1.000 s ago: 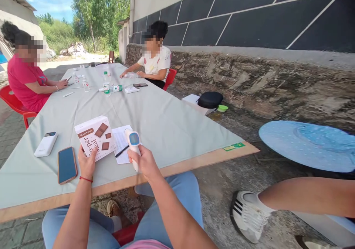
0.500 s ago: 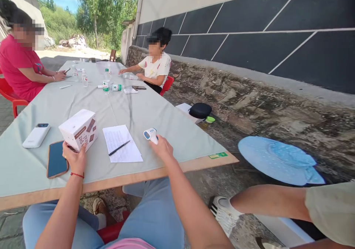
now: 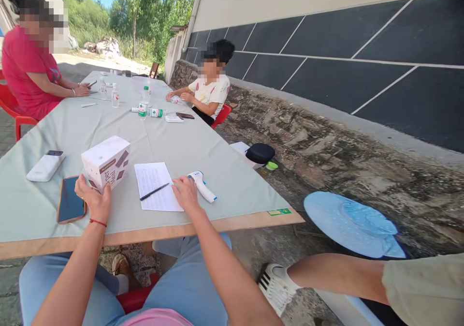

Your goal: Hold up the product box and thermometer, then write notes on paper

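My left hand (image 3: 94,200) grips the lower near edge of a white and pink cardboard box (image 3: 108,164) with brown pictures on it. The box is slightly tilted; its underside is hidden, so I cannot tell whether it touches the table. My right hand (image 3: 185,193) is open, its fingers stretched over the right edge of a printed sheet of paper (image 3: 150,173). A black pen (image 3: 155,191) lies on the sheet, its end close to those fingertips. Just right of this hand, a white and blue infrared thermometer (image 3: 205,188) lies on its side on the table.
Left of the box are a phone (image 3: 71,202) and a white power bank (image 3: 45,166). Bottles (image 3: 143,106) stand and lie farther up the cloth-covered table (image 3: 232,190). Two people sit at the far sides. A blue sun hat (image 3: 348,224) and another person's leg are at the right.
My right hand has let go of the thermometer and moved left to the paper. The thermometer now lies on the table. My left hand stays on the box.
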Action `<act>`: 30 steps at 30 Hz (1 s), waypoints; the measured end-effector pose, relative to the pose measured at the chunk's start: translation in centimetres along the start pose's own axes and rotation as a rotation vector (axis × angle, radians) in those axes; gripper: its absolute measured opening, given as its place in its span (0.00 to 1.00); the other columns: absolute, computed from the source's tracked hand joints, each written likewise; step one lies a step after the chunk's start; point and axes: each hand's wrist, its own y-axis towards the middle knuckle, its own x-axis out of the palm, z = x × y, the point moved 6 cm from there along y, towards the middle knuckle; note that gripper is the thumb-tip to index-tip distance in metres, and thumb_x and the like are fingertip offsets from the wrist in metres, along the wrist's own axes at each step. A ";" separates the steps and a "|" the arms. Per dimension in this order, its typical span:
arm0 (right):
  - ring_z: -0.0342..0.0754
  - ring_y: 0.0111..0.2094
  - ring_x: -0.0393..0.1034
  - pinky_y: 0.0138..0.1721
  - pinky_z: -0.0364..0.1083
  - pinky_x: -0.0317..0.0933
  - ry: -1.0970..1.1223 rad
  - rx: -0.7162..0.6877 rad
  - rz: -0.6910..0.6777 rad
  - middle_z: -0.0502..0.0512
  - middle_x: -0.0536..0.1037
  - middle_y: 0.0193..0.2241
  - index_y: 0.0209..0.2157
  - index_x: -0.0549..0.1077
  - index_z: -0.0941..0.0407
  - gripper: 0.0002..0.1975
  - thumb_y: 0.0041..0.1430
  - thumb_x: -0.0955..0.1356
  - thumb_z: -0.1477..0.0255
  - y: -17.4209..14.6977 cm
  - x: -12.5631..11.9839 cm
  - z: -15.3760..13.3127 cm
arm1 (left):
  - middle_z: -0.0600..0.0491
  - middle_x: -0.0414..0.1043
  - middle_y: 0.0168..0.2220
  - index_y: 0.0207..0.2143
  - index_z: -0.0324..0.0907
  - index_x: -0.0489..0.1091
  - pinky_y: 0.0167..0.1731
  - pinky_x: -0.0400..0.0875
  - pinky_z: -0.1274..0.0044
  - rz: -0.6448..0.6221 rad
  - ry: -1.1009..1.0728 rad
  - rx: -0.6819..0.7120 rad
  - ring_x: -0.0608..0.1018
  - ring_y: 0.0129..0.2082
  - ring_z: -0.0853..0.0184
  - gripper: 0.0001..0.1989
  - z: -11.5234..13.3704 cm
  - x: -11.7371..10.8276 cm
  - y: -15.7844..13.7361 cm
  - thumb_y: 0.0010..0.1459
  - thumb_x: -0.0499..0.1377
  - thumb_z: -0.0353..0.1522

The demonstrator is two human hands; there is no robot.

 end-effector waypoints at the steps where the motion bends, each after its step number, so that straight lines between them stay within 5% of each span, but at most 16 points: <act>1: 0.52 0.45 0.63 0.48 0.49 0.54 0.018 -0.074 -0.030 0.59 0.71 0.44 0.49 0.75 0.52 0.15 0.62 0.64 0.75 0.2 0.7 -1.4 | 0.33 0.45 0.62 0.63 0.34 0.44 0.62 0.49 0.56 0.032 0.027 0.041 0.50 0.64 0.48 0.45 0.4 -0.2 -0.1 0.49 0.62 0.37; 5: 0.51 0.41 0.62 0.46 0.49 0.54 0.011 -0.207 -0.120 0.57 0.71 0.37 0.41 0.78 0.51 0.13 0.61 0.64 0.78 0.9 2.2 -4.0 | 0.33 0.49 0.59 0.61 0.33 0.48 0.61 0.50 0.56 0.110 0.091 0.176 0.54 0.62 0.48 0.40 1.9 -0.9 -0.6 0.49 0.60 0.35; 9: 0.51 0.42 0.64 0.47 0.49 0.53 0.079 -0.220 -0.093 0.57 0.72 0.36 0.37 0.76 0.55 0.11 0.62 0.63 0.77 0.8 1.2 -2.4 | 0.36 0.55 0.54 0.54 0.36 0.60 0.57 0.55 0.57 0.025 0.070 0.326 0.59 0.58 0.48 0.30 3.6 -0.2 -2.0 0.49 0.60 0.35; 11: 0.51 0.41 0.65 0.46 0.50 0.55 0.217 -0.123 0.003 0.57 0.73 0.35 0.37 0.73 0.56 0.09 0.61 0.62 0.74 0.1 0.0 -0.7 | 0.40 0.59 0.52 0.49 0.40 0.67 0.57 0.55 0.57 -0.153 0.062 0.450 0.62 0.57 0.49 0.22 4.9 1.2 -3.0 0.50 0.60 0.34; 15: 0.47 0.31 0.64 0.37 0.47 0.60 0.708 0.177 0.192 0.51 0.70 0.28 0.34 0.66 0.55 0.10 0.57 0.63 0.62 -3.2 -0.7 2.0 | 0.45 0.67 0.54 0.47 0.49 0.71 0.57 0.54 0.56 -0.760 0.031 0.768 0.65 0.57 0.51 0.16 7.9 5.1 -6.8 0.56 0.55 0.32; 18: 0.45 0.27 0.63 0.33 0.45 0.61 0.989 0.289 0.163 0.47 0.68 0.24 0.31 0.65 0.54 0.11 0.51 0.65 0.60 -5.6 0.2 1.6 | 0.47 0.69 0.54 0.49 0.50 0.71 0.57 0.53 0.55 -0.998 -0.012 0.866 0.64 0.59 0.51 0.16 9.2 6.7 -8.9 0.59 0.53 0.34; 22: 0.46 0.29 0.68 0.36 0.47 0.62 1.112 0.294 0.013 0.50 0.74 0.27 0.31 0.70 0.55 0.13 0.48 0.66 0.60 -6.7 0.8 -0.3 | 0.47 0.71 0.50 0.46 0.49 0.71 0.58 0.50 0.53 -1.020 -0.069 0.799 0.64 0.59 0.50 0.14 9.6 7.8 -9.9 0.56 0.57 0.34; 30: 0.44 0.24 0.62 0.29 0.44 0.60 0.944 0.295 0.014 0.47 0.70 0.20 0.23 0.68 0.54 0.10 0.43 0.65 0.62 -6.3 0.2 -0.7 | 0.46 0.70 0.52 0.48 0.48 0.71 0.56 0.52 0.53 -1.048 0.029 0.829 0.64 0.59 0.48 0.15 9.3 7.8 -10.6 0.58 0.56 0.35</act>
